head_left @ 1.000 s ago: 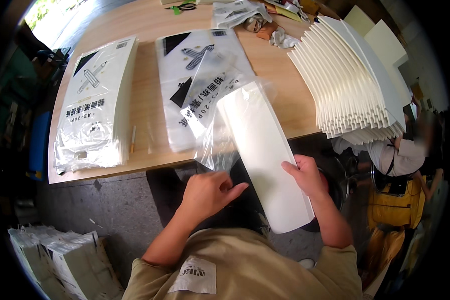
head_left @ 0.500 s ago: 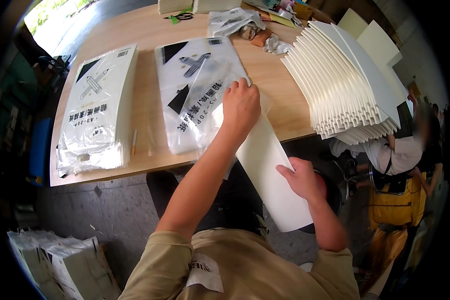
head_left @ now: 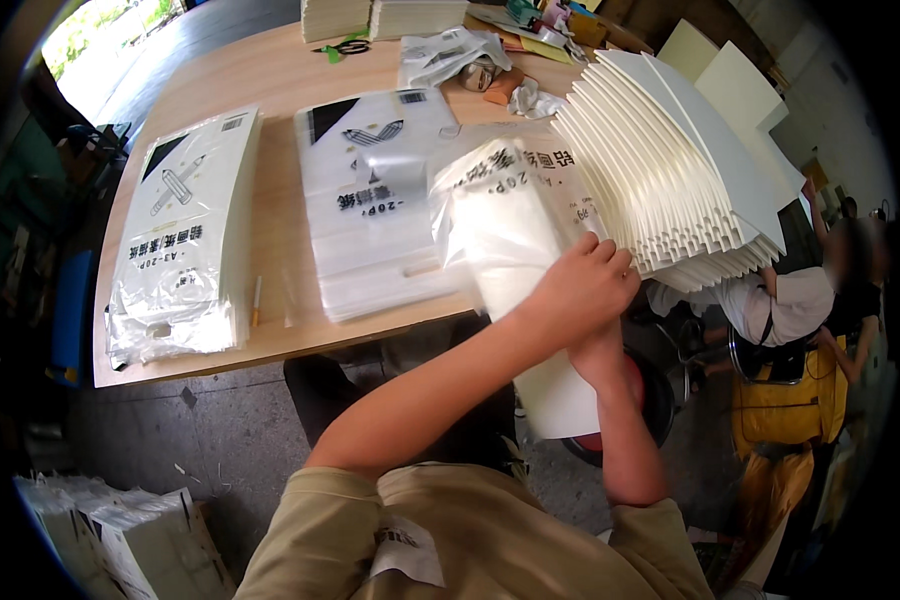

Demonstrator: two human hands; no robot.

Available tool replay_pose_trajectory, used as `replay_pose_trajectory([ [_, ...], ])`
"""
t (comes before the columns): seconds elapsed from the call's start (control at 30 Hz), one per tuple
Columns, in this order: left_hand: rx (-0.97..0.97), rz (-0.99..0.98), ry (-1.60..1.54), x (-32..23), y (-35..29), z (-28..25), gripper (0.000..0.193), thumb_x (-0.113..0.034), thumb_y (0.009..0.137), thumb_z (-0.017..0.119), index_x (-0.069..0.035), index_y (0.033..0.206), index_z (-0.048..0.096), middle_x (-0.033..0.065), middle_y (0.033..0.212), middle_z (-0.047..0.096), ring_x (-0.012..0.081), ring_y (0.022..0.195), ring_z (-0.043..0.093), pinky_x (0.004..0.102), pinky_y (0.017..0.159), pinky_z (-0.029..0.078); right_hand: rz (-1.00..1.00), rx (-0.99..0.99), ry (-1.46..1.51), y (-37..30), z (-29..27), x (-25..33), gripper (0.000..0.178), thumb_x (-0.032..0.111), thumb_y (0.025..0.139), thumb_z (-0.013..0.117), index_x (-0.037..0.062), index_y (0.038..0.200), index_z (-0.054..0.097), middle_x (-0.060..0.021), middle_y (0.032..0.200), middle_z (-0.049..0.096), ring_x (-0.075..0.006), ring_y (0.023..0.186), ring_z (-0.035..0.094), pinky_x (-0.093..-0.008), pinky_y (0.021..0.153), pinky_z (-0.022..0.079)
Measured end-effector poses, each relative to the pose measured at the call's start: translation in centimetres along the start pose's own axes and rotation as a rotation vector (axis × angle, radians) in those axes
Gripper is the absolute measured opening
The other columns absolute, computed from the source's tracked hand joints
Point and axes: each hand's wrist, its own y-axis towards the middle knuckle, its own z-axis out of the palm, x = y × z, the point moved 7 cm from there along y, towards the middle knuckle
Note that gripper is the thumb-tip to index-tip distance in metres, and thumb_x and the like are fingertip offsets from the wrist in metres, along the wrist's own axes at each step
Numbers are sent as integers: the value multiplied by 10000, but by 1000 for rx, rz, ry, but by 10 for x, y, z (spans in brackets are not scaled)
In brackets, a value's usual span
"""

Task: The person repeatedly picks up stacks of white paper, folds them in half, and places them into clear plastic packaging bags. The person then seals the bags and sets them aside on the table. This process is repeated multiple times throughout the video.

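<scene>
A clear plastic bag [head_left: 467, 218] with dark printing is drawn over the upper part of a cream paper stack [head_left: 560, 400]. My left hand [head_left: 582, 285] reaches across to the right, its fingers closed on the bag's edge beside the paper. Just below it, my right hand [head_left: 598, 352] grips the right side of the paper, its fingers largely hidden behind the left hand. The paper slants from the table's front edge down over my lap. Beside the bag on the left lies a pile of flat printed plastic bags [head_left: 365, 235].
Filled bags of paper [head_left: 185, 225] are stacked at the table's left, next to a thin orange-and-white stick [head_left: 257, 300]. A fanned pile of folded cream paper [head_left: 660, 160] stands on the right. Scissors [head_left: 345, 47] lie at the back. Another person [head_left: 790, 300] sits at the far right.
The bag has come off the pile and now covers the paper's upper end. My left hand has moved right and down, close to my right hand.
</scene>
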Motion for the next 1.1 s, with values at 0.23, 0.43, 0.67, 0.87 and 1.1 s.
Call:
replay_pose_trajectory([
  [0.23, -575, -567, -475, 87, -179, -19, 1172, -363, 659, 925, -87, 1541, 203, 196, 1528, 308, 374, 1358, 410, 496, 1124, 336, 566, 169, 993, -5, 38, -39, 246, 185, 970, 660, -56, 1014, 683, -31, 870, 681, -77, 702, 602, -237, 637, 485],
  [0.43, -565, -635, -1360, 104, -160, 6, 1068, -217, 837, 803, -46, 1590, 64, 166, 1587, 249, 282, 1397, 379, 438, 1134, 341, 703, 186, 1284, 7, 53, -28, 248, 191, 967, 662, -48, 1033, 681, -76, 940, 701, -124, 791, 653, -259, 725, 525],
  [0.67, -713, -848, -704, 130, -171, -12, 485, -54, 930, 614, 7, 1395, 489, 125, 1207, 617, 215, 1078, 608, 382, 925, 489, 767, 232, 1407, 5, 62, -29, 273, 195, 969, 653, -50, 1090, 667, -95, 1002, 714, -160, 865, 686, -270, 784, 541],
  [0.87, -462, -853, -230, 143, -157, -12, 155, 0, 839, 625, -16, 988, 665, 103, 854, 602, 296, 806, 600, 388, 728, 491, 805, 157, 1397, 4, 64, -32, 246, 186, 968, 655, -33, 1079, 672, -87, 992, 711, -156, 867, 680, -282, 784, 541],
  [1.1, -260, -399, -7, 68, -162, -42, 217, 37, 730, 604, -28, 931, 653, 117, 807, 569, 318, 769, 571, 396, 687, 463, 758, -20, 1387, 14, 52, -42, 233, 176, 967, 661, -35, 1064, 672, -81, 985, 702, -162, 879, 672, -302, 791, 543],
])
